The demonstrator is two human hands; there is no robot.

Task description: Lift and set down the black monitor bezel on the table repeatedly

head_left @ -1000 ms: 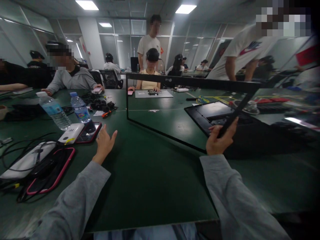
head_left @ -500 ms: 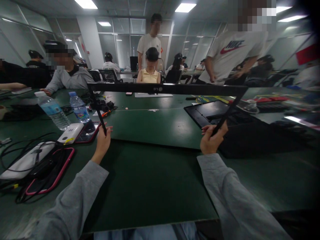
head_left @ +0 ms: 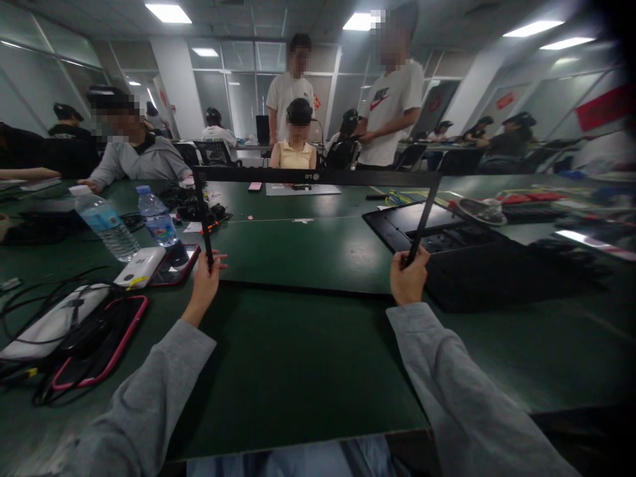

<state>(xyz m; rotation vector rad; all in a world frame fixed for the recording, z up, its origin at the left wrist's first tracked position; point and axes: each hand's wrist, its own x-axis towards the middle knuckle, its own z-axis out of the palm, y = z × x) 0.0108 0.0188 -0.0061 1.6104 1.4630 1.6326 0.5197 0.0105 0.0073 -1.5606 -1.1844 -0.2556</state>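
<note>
A thin black monitor bezel (head_left: 258,174) with an upside-down LG logo is held up over the green table, tilted, its long logo side at the far end. My left hand (head_left: 203,281) grips its left side bar, some fingers showing past the bar. On the opposite bar my right hand (head_left: 410,275) is closed, thumb and fingers around it. The bezel is hollow, and the tabletop shows through it. Just beyond my right hand lie flat black panels (head_left: 447,232), probably monitor parts, with cut-outs in one of them.
To the left are two water bottles (head_left: 106,222), a white power bank (head_left: 142,266), a phone (head_left: 175,264) and a pink-edged case (head_left: 106,351) under black cables. A clear bag (head_left: 481,211) and red items lie at the far right. Several people sit or stand beyond the green table (head_left: 298,371).
The bezel's far side has swung nearer to upright and looks narrower, and my right hand has shifted slightly left. A standing person has moved farther back and to the left.
</note>
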